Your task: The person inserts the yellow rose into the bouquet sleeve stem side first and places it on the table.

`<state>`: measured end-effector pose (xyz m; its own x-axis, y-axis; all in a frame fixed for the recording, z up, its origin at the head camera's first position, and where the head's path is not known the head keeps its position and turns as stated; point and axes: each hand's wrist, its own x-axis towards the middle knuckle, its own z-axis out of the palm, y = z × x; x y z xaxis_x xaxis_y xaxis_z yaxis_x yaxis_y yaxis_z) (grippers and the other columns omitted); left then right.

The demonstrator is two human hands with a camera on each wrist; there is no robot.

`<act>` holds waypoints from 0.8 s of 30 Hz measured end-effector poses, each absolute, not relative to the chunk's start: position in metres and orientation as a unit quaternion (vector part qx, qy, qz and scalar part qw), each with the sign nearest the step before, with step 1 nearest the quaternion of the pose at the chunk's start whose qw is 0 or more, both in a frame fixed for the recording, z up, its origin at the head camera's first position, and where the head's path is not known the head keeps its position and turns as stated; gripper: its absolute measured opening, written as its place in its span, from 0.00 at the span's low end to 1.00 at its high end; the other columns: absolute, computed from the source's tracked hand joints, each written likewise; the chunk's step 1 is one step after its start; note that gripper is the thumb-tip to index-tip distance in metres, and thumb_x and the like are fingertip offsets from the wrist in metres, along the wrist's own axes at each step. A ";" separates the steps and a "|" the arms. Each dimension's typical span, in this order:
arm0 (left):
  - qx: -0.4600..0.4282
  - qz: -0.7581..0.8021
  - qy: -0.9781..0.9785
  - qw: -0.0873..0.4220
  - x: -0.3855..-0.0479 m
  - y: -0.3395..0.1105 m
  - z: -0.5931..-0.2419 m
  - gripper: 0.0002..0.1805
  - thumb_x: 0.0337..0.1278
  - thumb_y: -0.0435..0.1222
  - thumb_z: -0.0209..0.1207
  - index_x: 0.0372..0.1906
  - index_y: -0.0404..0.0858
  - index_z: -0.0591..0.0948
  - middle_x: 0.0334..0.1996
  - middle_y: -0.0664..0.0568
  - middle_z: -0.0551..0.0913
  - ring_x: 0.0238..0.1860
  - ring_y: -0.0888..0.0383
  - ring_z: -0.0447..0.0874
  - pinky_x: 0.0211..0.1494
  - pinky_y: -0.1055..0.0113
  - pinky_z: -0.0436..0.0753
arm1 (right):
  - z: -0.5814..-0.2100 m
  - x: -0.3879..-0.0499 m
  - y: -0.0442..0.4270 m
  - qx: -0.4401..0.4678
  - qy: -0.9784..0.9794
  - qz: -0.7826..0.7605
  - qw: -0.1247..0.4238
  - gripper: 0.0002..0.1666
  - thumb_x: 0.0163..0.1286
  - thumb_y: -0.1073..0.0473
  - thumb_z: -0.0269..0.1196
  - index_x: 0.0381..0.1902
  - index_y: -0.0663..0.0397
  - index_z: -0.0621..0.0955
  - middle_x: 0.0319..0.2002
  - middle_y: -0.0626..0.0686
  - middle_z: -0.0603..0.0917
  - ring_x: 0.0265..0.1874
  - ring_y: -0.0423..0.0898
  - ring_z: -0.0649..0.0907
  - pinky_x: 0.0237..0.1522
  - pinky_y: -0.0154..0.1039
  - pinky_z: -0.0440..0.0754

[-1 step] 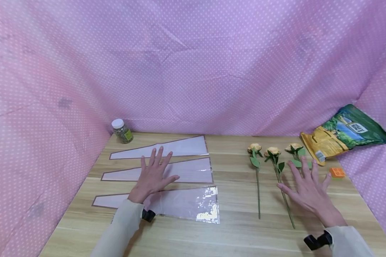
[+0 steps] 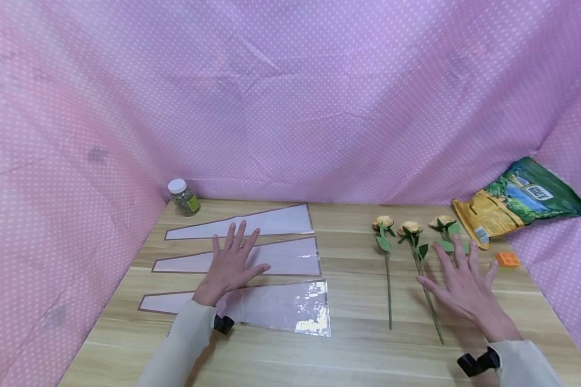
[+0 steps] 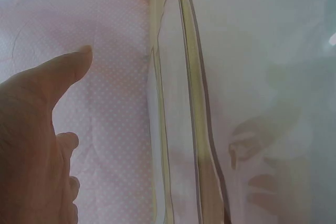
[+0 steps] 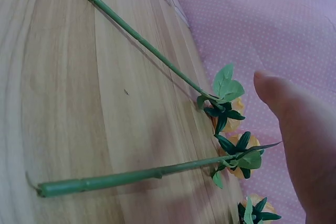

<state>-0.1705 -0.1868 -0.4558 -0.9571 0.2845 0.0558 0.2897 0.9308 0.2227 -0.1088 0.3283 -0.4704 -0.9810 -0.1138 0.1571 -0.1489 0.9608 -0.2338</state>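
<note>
My left hand (image 2: pixel 229 267), fingers spread, is held over three clear tapered flower sleeves with brown edges. The back sleeve (image 2: pixel 283 220) and middle sleeve (image 2: pixel 290 257) lie flat; the front sleeve (image 2: pixel 276 306) is partly covered by my wrist and mirrors the hand in the left wrist view. Over to the right, my right hand (image 2: pixel 467 285) also has its fingers spread and holds nothing. Around it lie three artificial yellow roses: a left rose (image 2: pixel 388 269), a middle rose (image 2: pixel 418 263) and a right rose (image 2: pixel 443 222), whose stem is mostly hidden by the hand.
A white-lidded jar (image 2: pixel 185 199) stands at the back left corner of the wooden table (image 2: pixel 353 355). At the back right, a green and yellow bag (image 2: pixel 513 201) leans against the pink dotted cloth (image 2: pixel 290 107). An orange toy block (image 2: pixel 507 260) sits near the right edge.
</note>
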 end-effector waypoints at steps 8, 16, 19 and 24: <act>-0.151 -0.118 -0.981 0.008 -0.176 -0.188 -0.455 0.51 0.58 0.67 0.54 0.81 0.51 0.51 0.82 0.43 0.41 0.82 0.39 0.33 0.75 0.28 0.36 | -0.461 -0.113 0.328 0.070 -0.987 0.121 0.082 0.55 0.68 0.31 0.56 0.80 0.51 0.49 0.80 0.60 0.27 0.76 0.68 0.24 0.56 0.87 0.28; -0.155 -0.125 -0.980 0.020 -0.188 -0.191 -0.447 0.51 0.59 0.65 0.55 0.81 0.48 0.52 0.82 0.40 0.41 0.82 0.39 0.33 0.76 0.29 0.38 | -0.441 -0.130 0.316 0.088 -0.984 0.109 0.111 0.55 0.67 0.30 0.56 0.81 0.48 0.48 0.81 0.63 0.33 0.77 0.71 0.31 0.60 0.85 0.30; -0.148 -0.123 -0.981 0.009 -0.195 -0.188 -0.442 0.51 0.60 0.66 0.54 0.81 0.49 0.50 0.82 0.40 0.41 0.82 0.39 0.32 0.77 0.30 0.38 | -0.432 -0.139 0.308 0.094 -0.984 0.109 0.106 0.55 0.68 0.30 0.56 0.80 0.51 0.50 0.81 0.65 0.34 0.77 0.73 0.34 0.62 0.84 0.29; -0.146 -0.123 -0.982 0.002 -0.207 -0.183 -0.432 0.51 0.60 0.65 0.55 0.81 0.48 0.50 0.82 0.40 0.41 0.82 0.38 0.33 0.77 0.31 0.40 | -0.420 -0.157 0.288 0.109 -0.983 0.113 0.091 0.55 0.68 0.30 0.56 0.79 0.54 0.51 0.80 0.67 0.38 0.78 0.73 0.35 0.63 0.84 0.32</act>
<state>-0.2069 -0.1831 -0.4320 -0.9574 0.2860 0.0403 0.2871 0.9273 0.2403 -0.1572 0.2881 -0.4202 -0.9597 -0.1935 0.2038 -0.2346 0.9508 -0.2024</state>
